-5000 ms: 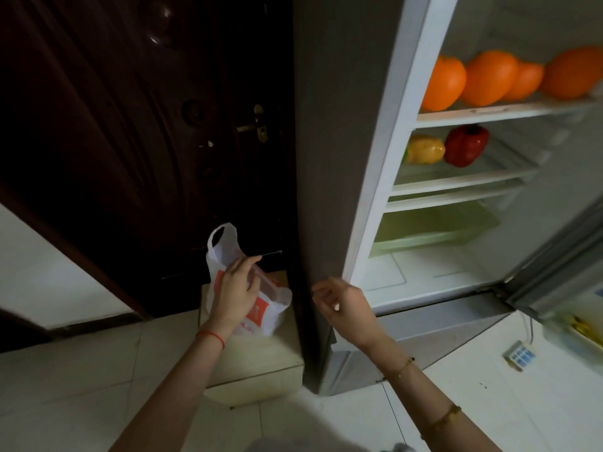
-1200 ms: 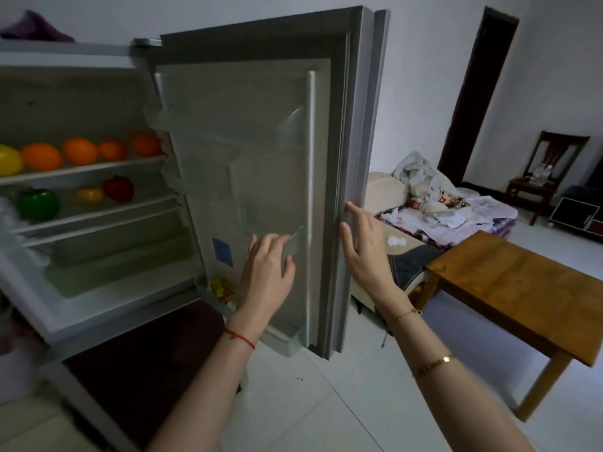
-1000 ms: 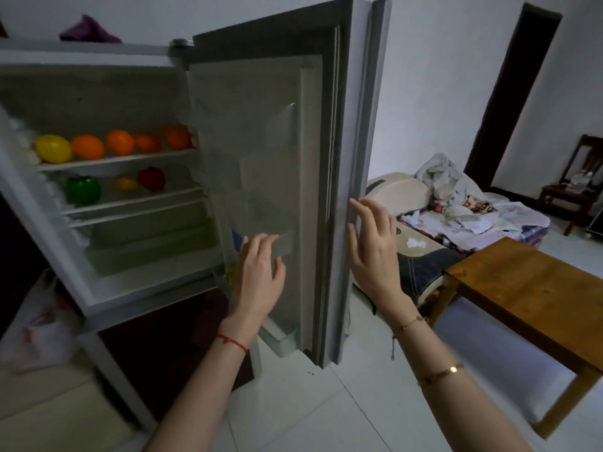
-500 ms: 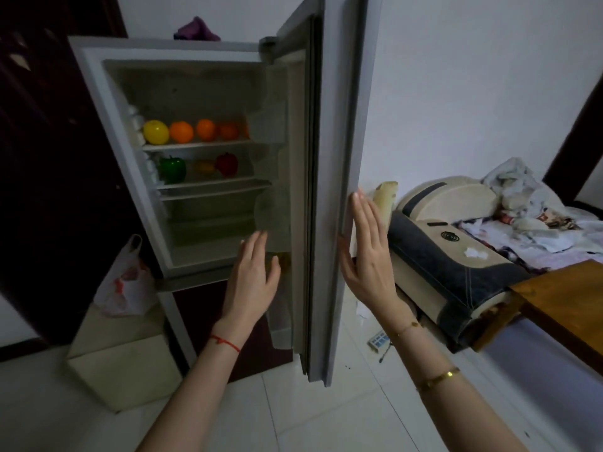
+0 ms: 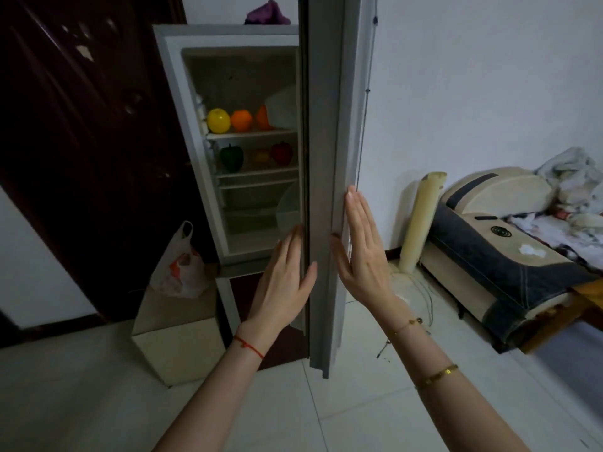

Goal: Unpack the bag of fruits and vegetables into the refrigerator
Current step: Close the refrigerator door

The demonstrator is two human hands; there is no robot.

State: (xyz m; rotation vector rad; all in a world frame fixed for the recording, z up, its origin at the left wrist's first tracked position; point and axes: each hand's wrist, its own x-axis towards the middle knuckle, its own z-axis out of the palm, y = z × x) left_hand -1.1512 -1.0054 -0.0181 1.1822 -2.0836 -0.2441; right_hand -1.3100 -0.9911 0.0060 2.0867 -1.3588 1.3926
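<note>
White-walled room, tiled floor. Fridge [image 5: 208,158], door [image 5: 323,190] edge-on at 12 o'clock. Your left hand [image 5: 284,282] and right hand [image 5: 360,256]: flat, wide, flanking it. Bag [image 5: 179,269] on box [image 5: 176,324], 10 o'clock.

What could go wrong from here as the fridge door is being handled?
The left hand lies along the refrigerator door at its inner seal edge, so its fingers could get pinched if the right hand pushes it shut. The plastic bag on the box may still hold produce.

Bare forearms, red string bracelet [image 5: 249,346] on left wrist, 2 gold bracelets [image 5: 436,376] on right
</note>
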